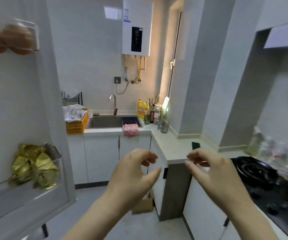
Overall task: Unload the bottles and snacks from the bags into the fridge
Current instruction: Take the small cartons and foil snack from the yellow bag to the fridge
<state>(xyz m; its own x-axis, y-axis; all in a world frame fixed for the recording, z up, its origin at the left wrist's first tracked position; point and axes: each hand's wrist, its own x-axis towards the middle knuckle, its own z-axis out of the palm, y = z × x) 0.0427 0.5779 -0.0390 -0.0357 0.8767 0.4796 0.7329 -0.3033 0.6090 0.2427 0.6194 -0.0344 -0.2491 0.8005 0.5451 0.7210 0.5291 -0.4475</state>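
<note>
Two empty hands: we are holding our left hand (133,172) and right hand (209,168) out before the counter (171,144).
Both are curling loosely, thumbs apart from fingers, touching nothing. Gold snacks (34,165) are sitting in the fridge door (18,101) shelf at left, blurred eggs (10,38) above them. The stove (257,170) is showing at right, clutter (278,153) behind it too blurred to make out.
</note>
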